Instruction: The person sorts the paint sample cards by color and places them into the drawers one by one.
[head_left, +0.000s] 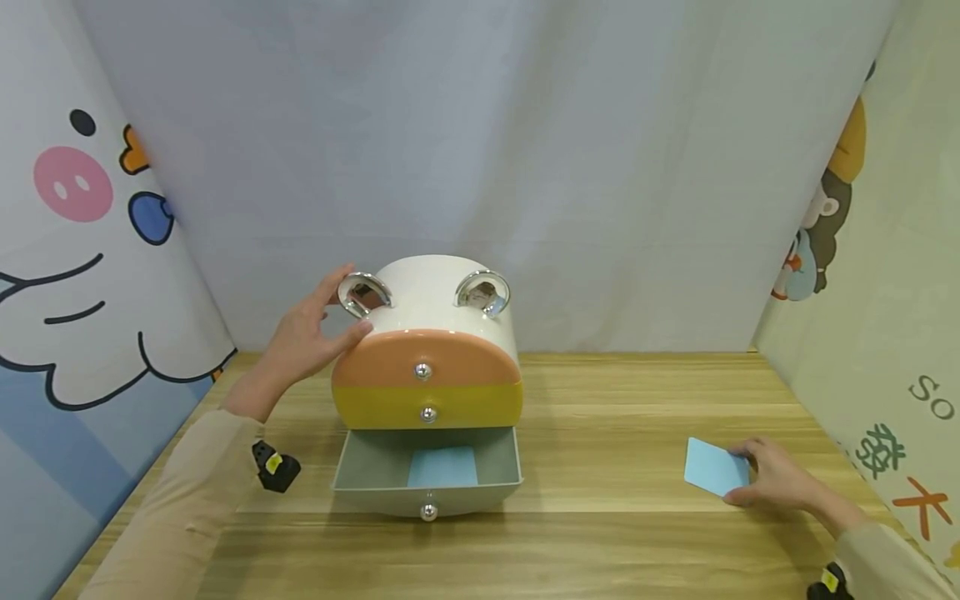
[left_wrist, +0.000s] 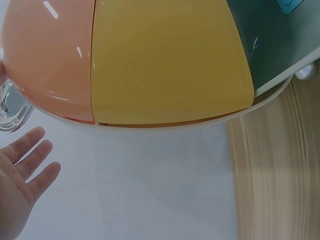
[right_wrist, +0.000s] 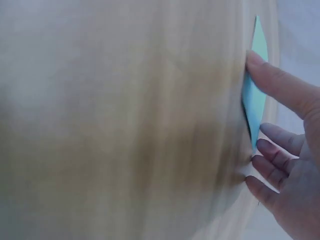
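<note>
A rounded desktop drawer box [head_left: 442, 292] with a white top, an orange drawer front [head_left: 375, 358] and a yellow drawer front [head_left: 375, 407] stands on the table. Its bottom grey-green drawer [head_left: 367, 462] is pulled out, with a light blue card [head_left: 442, 468] lying inside. My left hand [head_left: 303, 337] touches the box's upper left side beside a chrome ring [head_left: 363, 292], fingers spread; the left wrist view shows several of them straight and off the surface. Far to the right, my right hand [head_left: 776, 475] pinches another light blue card [head_left: 716, 467] by its edge, low over the table.
The wooden table [head_left: 622, 542] reaches back to a pale curtain [head_left: 637, 167]. Printed cartoon panels flank it: a left panel [head_left: 45, 275] and a right panel [head_left: 885, 350]. A second chrome ring [head_left: 502, 287] sits on the box's top right.
</note>
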